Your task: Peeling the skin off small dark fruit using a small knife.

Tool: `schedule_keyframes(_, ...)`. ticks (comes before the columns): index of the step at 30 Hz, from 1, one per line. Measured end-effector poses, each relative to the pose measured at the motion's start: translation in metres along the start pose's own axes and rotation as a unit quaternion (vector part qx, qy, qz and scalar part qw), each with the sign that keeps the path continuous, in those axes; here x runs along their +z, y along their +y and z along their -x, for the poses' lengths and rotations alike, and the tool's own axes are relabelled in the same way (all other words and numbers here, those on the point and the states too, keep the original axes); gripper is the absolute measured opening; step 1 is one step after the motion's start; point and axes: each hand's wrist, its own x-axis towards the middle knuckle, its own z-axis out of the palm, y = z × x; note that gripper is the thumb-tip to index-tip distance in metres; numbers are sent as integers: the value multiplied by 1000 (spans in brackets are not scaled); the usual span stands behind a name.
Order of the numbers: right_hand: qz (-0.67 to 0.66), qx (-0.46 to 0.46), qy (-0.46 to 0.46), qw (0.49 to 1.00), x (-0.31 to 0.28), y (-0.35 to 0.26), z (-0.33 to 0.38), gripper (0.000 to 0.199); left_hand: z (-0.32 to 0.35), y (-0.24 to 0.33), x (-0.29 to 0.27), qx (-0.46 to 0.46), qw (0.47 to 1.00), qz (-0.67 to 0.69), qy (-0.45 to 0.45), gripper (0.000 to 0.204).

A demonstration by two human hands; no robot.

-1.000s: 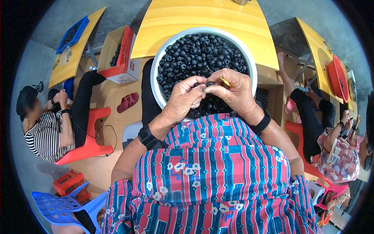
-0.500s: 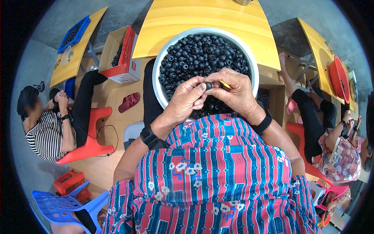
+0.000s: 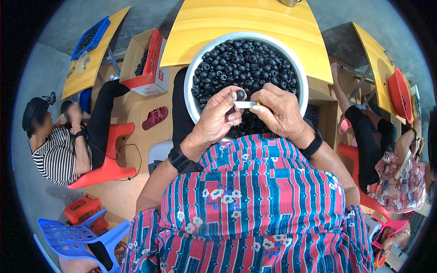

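In my left hand [image 3: 214,113] a small round black rubber-like piece [image 3: 240,95] is pinched between thumb and fingers. My right hand [image 3: 283,113] is closed around the yellow handle of a small knife [image 3: 245,104]. Its pale blade points left, and the tip comes close to the left thumb, just below the black piece; whether it touches cannot be made out. Under both hands sits a wide silver metal basin [image 3: 304,77], heaped with similar black pieces [image 3: 246,63], several showing a hole.
A yellow table [image 3: 246,18] stands beyond the basin, with a metal cup [image 3: 289,2] at its far edge. To the left are a red-and-white carton [image 3: 152,75], red slippers [image 3: 155,118] and a seated person [image 3: 59,159]. Another person [image 3: 393,182] sits at right, near a red basin [image 3: 400,95].
The knife blade now shows clearly between my hands, which have moved slightly apart. The black piece is tilted up in my left fingers. The whole view has shifted slightly.
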Motion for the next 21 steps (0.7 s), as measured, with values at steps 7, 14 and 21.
schedule_keyframes(7, 32, -15, 20, 999, 0, -2, -1, 27, 0, 1, 1, -3, 1000, -7, -5, 26)
schedule_keyframes(14, 32, -13, 26, 999, 0, -1, 0, 26, 0, 0, 0, -11, 999, 5, -32, 26)
schedule_keyframes(21, 35, -7, 31, 999, 2, 0, 0, 26, 2, 2, 0, -19, 999, 12, -42, 31)
